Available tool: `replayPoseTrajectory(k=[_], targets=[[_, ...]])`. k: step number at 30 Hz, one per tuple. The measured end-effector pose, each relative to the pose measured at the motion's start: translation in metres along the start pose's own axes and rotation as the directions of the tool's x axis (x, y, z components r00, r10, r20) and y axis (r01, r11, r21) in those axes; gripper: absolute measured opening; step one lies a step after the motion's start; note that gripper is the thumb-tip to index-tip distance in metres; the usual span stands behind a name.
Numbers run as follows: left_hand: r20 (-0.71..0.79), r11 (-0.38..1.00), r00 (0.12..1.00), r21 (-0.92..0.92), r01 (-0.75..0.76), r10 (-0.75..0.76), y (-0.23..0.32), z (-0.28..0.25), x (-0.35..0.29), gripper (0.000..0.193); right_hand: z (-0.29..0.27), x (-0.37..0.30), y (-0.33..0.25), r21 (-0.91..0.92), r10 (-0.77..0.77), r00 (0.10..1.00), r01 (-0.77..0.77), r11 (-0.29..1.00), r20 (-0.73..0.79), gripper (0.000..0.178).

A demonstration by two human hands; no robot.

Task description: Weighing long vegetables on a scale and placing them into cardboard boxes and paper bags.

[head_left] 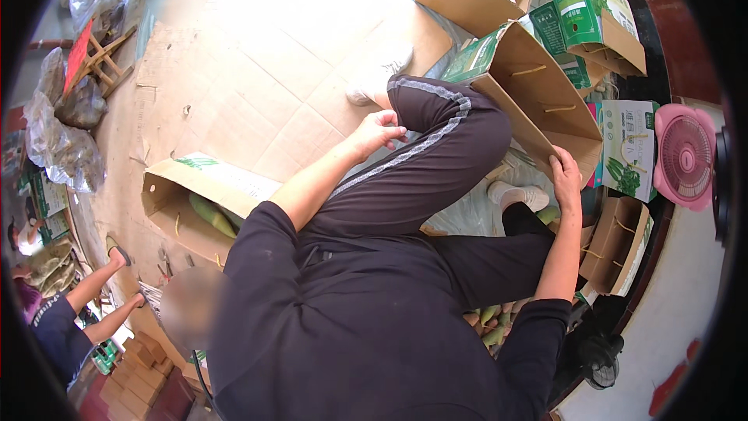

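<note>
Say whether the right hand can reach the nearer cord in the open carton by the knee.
Probably yes: the right hand touches the carton, whose open mouth leaves the cord uncovered.

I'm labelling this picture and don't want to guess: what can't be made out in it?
In the head view:
Left hand: palm hidden by its own back and curled fingers.
Green vegetable: far end hidden by the carton around it.
Pink fan: centre label too small to read.
Co-worker: upper body lost at the dark fisheye rim.
</note>
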State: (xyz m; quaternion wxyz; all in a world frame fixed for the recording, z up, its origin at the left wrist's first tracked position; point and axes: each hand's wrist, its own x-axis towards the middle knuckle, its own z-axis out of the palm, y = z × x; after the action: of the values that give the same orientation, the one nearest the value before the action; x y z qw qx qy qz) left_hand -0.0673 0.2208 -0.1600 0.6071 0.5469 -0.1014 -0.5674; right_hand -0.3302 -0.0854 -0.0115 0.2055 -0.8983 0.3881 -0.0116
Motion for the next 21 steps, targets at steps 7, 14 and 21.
replayPoseTrajectory(k=[7, 14, 21], targets=[[-0.12, 0.937, 0.943, -0.203, 0.283, -0.311, -0.002, 0.007, 0.01, 0.026, 0.003, 0.0, -0.003, 0.007, -0.015, 1.0, 0.015, 1.0, -0.012, 0.023], [-0.042, 0.947, 0.979, 0.25, 0.204, -0.2, 0.004, 0.015, 0.007, 0.009, 0.002, 0.0, -0.001, -0.007, 0.003, 1.0, -0.003, 1.0, -0.017, 0.024], [-0.188, 0.946, 0.974, 0.271, 0.175, -0.127, -0.007, 0.006, 0.017, 0.016, 0.001, 0.0, -0.006, -0.003, -0.007, 1.0, 0.007, 1.0, -0.009, 0.023]])
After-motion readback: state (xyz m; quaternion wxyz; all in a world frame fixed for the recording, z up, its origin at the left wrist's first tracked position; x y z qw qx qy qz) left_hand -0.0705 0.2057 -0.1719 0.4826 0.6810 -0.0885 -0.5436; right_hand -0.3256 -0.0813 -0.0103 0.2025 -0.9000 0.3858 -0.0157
